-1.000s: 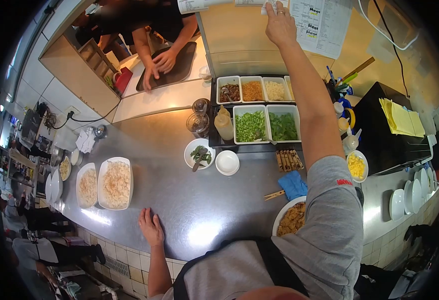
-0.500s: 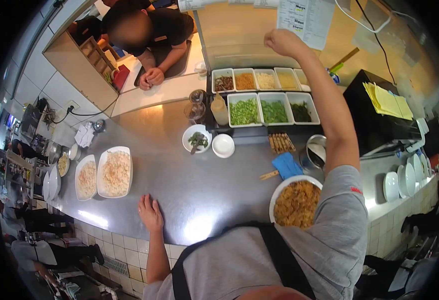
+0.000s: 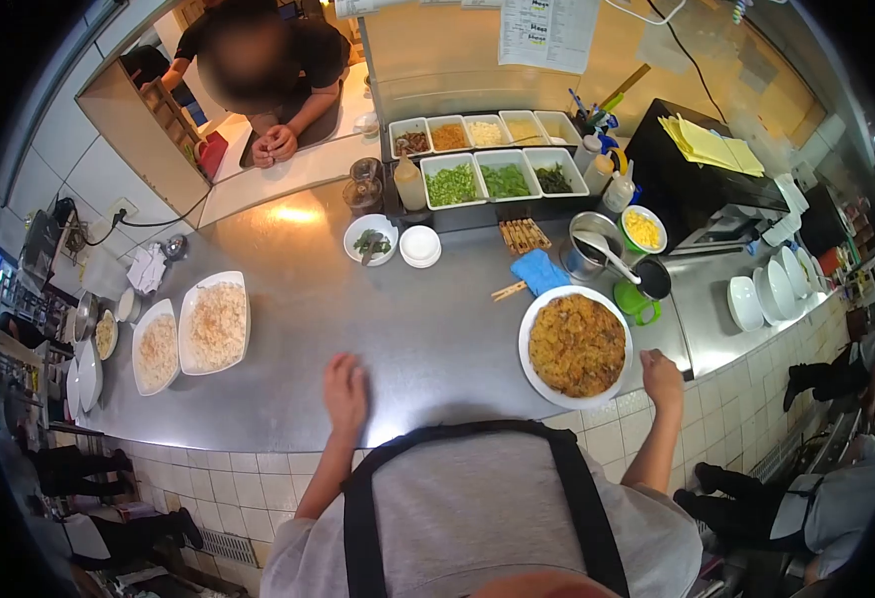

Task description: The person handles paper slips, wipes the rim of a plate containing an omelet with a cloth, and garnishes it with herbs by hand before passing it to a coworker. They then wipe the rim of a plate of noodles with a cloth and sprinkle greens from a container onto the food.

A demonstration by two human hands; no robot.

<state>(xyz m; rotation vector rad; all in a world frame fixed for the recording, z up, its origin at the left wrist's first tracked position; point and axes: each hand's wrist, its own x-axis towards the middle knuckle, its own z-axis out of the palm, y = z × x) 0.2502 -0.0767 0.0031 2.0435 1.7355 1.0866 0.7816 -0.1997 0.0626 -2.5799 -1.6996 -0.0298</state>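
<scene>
My left hand [image 3: 346, 395] hovers at the counter's front edge, slightly blurred, its fingers loosely apart and holding nothing. Just right of the round white plate [image 3: 525, 361] is my right hand [image 3: 663, 379], fingers curled in and nothing visible in them. A browned, chunky food [image 3: 579, 345] covers most of that plate. Behind it lie a blue cloth [image 3: 540, 271] and a metal pot [image 3: 589, 245] with a ladle [image 3: 607, 255]. A green-handled cup [image 3: 639, 299] of dark liquid stands right of the plate.
Two white dishes of rice [image 3: 216, 324] sit at the left. Small bowls [image 3: 369, 239] and topping tubs [image 3: 505, 179] line the back. A person [image 3: 276, 145] leans at the pass window. White bowls [image 3: 744, 303] are stacked right; other people stand behind.
My right arm has come down from the paper on the back wall to beside the plate. My left hand has shifted slightly right. The view has turned, uncovering the cup and yellow-filled bowl.
</scene>
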